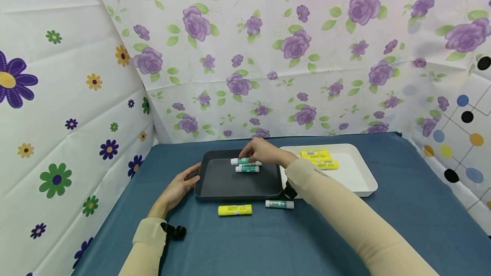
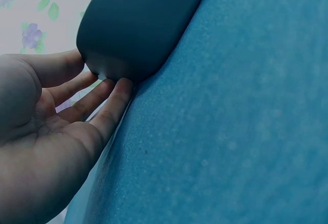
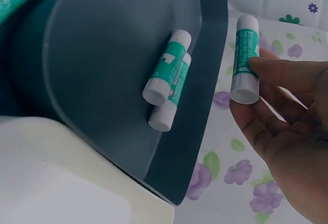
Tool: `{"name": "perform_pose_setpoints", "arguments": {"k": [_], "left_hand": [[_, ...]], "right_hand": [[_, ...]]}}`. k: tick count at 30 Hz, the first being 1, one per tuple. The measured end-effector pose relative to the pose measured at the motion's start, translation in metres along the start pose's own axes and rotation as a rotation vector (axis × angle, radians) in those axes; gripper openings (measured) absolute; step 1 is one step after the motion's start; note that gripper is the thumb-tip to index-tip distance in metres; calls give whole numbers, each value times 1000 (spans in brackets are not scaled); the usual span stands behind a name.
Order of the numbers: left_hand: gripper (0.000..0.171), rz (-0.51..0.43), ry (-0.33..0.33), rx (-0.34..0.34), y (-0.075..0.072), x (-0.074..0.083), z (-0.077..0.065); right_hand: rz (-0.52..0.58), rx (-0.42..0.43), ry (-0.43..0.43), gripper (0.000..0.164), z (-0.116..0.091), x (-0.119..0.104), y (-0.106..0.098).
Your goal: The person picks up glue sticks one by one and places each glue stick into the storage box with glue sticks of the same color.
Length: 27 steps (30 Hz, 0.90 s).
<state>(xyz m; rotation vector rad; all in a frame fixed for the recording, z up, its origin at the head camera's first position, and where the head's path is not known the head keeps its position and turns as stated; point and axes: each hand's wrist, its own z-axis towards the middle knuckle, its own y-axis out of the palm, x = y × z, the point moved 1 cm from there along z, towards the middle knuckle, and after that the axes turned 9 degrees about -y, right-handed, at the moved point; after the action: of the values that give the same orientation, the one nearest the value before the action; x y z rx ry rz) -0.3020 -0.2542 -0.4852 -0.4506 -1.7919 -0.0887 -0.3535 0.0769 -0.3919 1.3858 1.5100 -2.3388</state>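
My right hand [image 1: 265, 151] pinches a white and green glue stick [image 3: 246, 55] between thumb and fingers, above the dark grey tray [image 1: 230, 186]. Two similar glue sticks lie side by side in that tray; the right wrist view shows the nearer one [image 3: 166, 69] and the other [image 3: 165, 114] partly behind it. At the tray's left side, my left hand [image 1: 177, 188] touches the rim with fairly straight fingers. In the left wrist view its thumb and fingertips [image 2: 123, 88] rest against the tray corner.
Right of the dark tray stands a white tray [image 1: 354, 182] holding several yellow glue sticks [image 1: 326, 165], partly behind my right sleeve. On the blue cloth in front lie a yellow glue stick [image 1: 235, 210] and a white and green one [image 1: 279, 204]. Flowered sheets hang behind.
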Motion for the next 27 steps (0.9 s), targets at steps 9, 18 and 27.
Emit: {"name": "perform_pose_setpoints", "arguments": {"k": [9, 18, 27], "left_hand": [[60, -5, -7, -4, -1, -1, 0], [61, -2, -12, 0, 0, 0, 0], [60, -3, -9, 1, 0, 0, 0]], "right_hand": [[-2, -39, 73, 30, 5, 10, 11], [-11, -84, 119, 29, 5, 18, 20], [-94, -122, 79, 29, 5, 17, 25]]}}
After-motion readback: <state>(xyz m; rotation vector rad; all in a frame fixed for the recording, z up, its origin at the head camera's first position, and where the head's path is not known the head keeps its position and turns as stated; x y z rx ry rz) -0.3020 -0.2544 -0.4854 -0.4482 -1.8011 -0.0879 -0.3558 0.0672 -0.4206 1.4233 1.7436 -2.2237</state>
